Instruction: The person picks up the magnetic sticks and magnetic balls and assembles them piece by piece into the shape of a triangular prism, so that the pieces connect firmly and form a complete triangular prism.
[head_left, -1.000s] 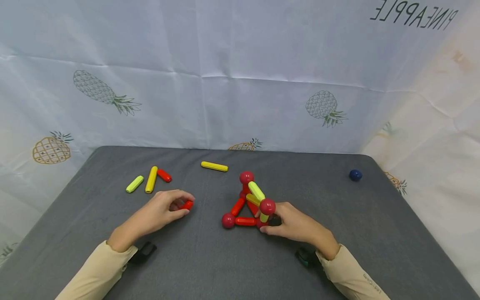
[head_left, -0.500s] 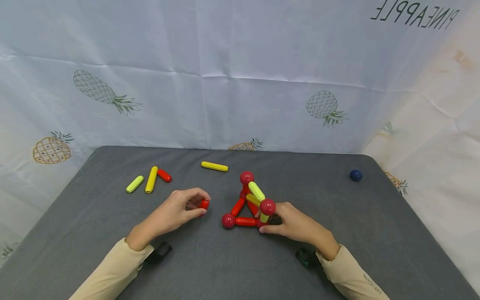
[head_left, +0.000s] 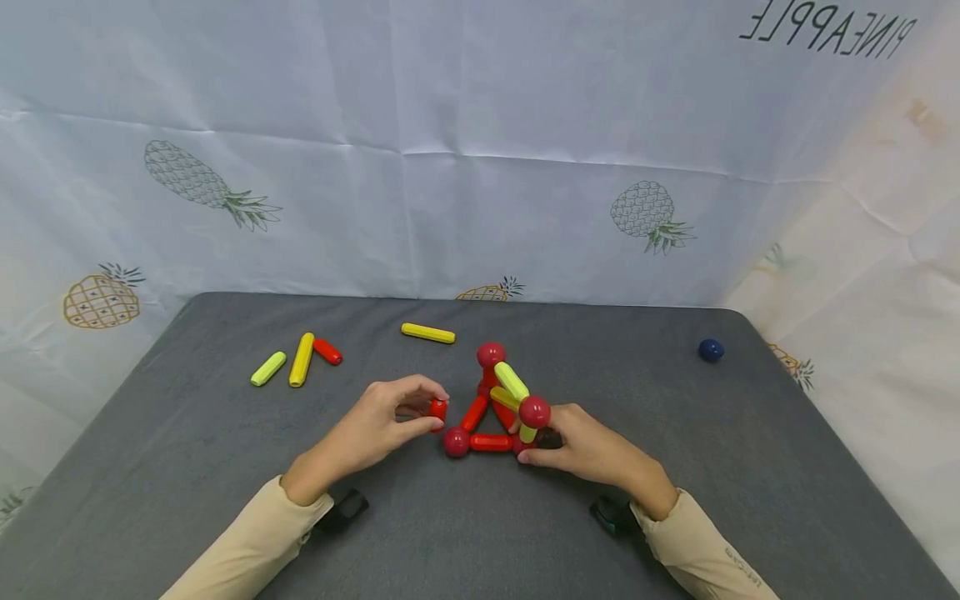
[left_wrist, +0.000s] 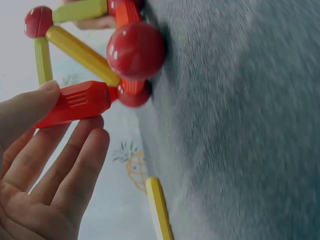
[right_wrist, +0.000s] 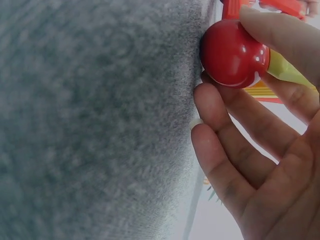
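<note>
My left hand (head_left: 378, 425) pinches a short red rod (left_wrist: 80, 102) between thumb and fingers, held just left of a construction of balls and rods. That construction has red balls (head_left: 457, 442) joined by red rods (head_left: 491, 443), a yellow rod (left_wrist: 82, 55) and lime-green rods (head_left: 512, 381), with one ball (head_left: 535, 412) raised above the rest. My right hand (head_left: 588, 446) grips the red ball (right_wrist: 232, 54) at its near right corner, thumb on one side and fingers on the other. Part of that ball is hidden by the hand in the head view.
On the left of the dark grey table (head_left: 600, 358) lie a lime-green rod (head_left: 268, 368), a yellow rod (head_left: 302, 360) and a red rod (head_left: 327, 351). Another yellow rod (head_left: 428, 333) lies behind. A blue ball (head_left: 711, 350) sits far right. A pineapple-print curtain (head_left: 450, 208) hangs behind the table.
My left hand has moved right with the red rod, from near the loose rods to close beside the construction. The right hand stays on the ball, and the construction has not visibly moved.
</note>
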